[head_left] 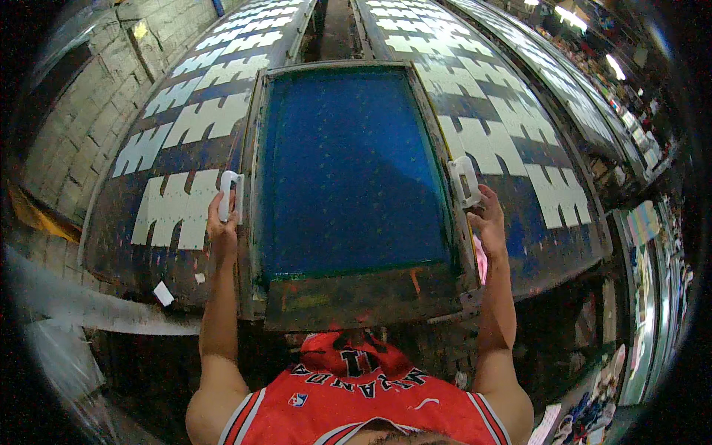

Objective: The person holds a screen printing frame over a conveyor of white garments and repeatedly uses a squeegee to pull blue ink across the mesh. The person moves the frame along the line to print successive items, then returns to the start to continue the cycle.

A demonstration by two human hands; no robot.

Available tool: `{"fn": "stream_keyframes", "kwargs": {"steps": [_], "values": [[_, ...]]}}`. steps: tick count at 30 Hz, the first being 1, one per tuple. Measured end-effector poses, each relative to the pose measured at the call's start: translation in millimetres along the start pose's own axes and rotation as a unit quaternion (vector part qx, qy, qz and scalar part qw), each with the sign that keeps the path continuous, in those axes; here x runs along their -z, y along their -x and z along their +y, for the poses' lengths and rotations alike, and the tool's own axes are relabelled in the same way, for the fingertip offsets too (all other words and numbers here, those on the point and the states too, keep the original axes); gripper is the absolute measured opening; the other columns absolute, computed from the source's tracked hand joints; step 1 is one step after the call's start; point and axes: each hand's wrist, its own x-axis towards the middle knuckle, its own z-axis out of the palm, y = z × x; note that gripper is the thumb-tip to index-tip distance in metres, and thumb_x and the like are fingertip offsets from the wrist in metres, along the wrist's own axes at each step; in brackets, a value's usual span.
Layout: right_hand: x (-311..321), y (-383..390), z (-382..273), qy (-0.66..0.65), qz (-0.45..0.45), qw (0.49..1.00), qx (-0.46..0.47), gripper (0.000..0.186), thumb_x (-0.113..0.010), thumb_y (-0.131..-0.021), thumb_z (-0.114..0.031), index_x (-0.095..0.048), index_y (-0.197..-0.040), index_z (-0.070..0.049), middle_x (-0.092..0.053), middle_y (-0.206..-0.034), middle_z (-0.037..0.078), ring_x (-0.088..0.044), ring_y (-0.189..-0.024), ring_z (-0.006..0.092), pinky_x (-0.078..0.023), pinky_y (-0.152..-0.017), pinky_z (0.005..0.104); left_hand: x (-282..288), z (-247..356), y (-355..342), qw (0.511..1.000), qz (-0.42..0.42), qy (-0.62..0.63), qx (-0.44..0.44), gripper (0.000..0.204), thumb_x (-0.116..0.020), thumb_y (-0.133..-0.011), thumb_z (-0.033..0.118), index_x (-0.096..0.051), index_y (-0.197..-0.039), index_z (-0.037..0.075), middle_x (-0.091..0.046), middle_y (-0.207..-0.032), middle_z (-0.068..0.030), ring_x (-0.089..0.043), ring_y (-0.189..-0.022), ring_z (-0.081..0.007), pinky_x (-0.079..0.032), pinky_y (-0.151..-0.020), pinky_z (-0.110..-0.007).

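A blue printing screen [348, 167] in a worn frame [352, 304] lies lengthwise before me on the long dark print table [126, 274]. My left hand [225, 216] has its fingers closed round the white plastic handle [229, 185] at the screen's left side. On the other side, my right hand [486, 219] has curled fingers on the lower part of a second white handle [466, 178]. Rows of pale cut pieces [185, 208] with printed specks, some notched, lie on the table to both sides. A pink item [480, 259] shows behind my right forearm.
A long table [378, 30] continues beyond the screen, split by a dark gap [328, 33]. A block wall [67, 111] runs along the left. Another table [564, 74] and tube lights [614, 65] are at the right, with a rack [638, 311] and cluttered cloth near the lower right.
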Motion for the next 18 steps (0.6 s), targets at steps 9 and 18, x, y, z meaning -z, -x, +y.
{"fn": "stream_keyframes", "kwargs": {"steps": [9,18], "values": [[-74.1,-180.2,-4.7,0.015,-0.056,0.998,0.004,0.077,-0.068,-0.074,-0.002,-0.041,-0.147,-0.005,-0.057,-0.13,0.012,-0.06,-0.109,0.0216,-0.049,-0.094,0.0341,-18.0,-27.5,-126.4,0.999,0.044,-0.021,-0.005,0.053,-0.051,-0.092,-0.008,-0.04,-0.144,-0.003,-0.055,-0.143,-0.0207,-0.05,-0.136,-0.0277,-0.033,-0.115,-0.038],[-100.1,-279.3,9.4,-0.026,-0.082,0.996,0.013,0.079,-0.069,-0.071,-0.006,-0.041,-0.145,-0.005,-0.059,-0.126,0.012,-0.061,-0.105,0.0218,-0.05,-0.093,0.0364,-46.6,-48.4,-191.9,0.996,0.082,-0.013,0.029,0.052,-0.051,-0.092,-0.007,-0.042,-0.143,-0.002,-0.057,-0.14,-0.0191,-0.052,-0.133,-0.0261,-0.036,-0.114,-0.038]]}}
